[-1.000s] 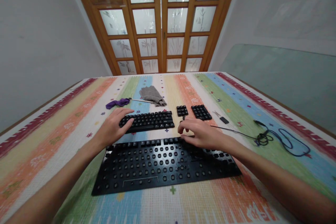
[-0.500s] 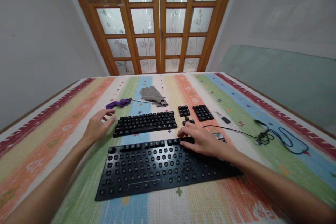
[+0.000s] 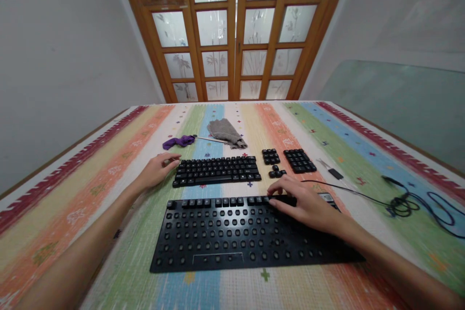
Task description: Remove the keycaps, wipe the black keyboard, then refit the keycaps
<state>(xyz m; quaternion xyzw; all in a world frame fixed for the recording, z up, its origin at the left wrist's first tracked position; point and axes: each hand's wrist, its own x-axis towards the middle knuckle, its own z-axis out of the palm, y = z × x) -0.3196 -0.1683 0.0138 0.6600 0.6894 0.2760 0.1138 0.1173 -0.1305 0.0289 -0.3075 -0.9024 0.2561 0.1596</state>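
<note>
A black keyboard base (image 3: 218, 237) lies in front of me, most of its key posts bare, with a row of keycaps (image 3: 225, 202) along its top edge. At the right part of that row, my right hand (image 3: 301, 202) has thumb and fingertips closed around a keycap, largely hidden by the fingers; the hand and wrist cover the base's right part. Beyond the base lies a block of loose keycaps (image 3: 218, 172) laid out in keyboard order. My left hand (image 3: 156, 170) rests at its left end, fingers loosely apart, fingertips close to the corner keycaps; touching I cannot tell.
Smaller keycap groups (image 3: 271, 156) and a number-pad group (image 3: 300, 161) lie at right, near a small dark-handled tool (image 3: 334, 173). The cable (image 3: 403, 203) coils farther right. A grey cloth (image 3: 225, 131), thin stick and purple cloth (image 3: 178, 142) lie behind, on a striped tablecloth (image 3: 127, 227).
The view has shifted, so everything appears farther right. My left hand has come closer to the left end of the keycap block. My right hand stays at the base's top row.
</note>
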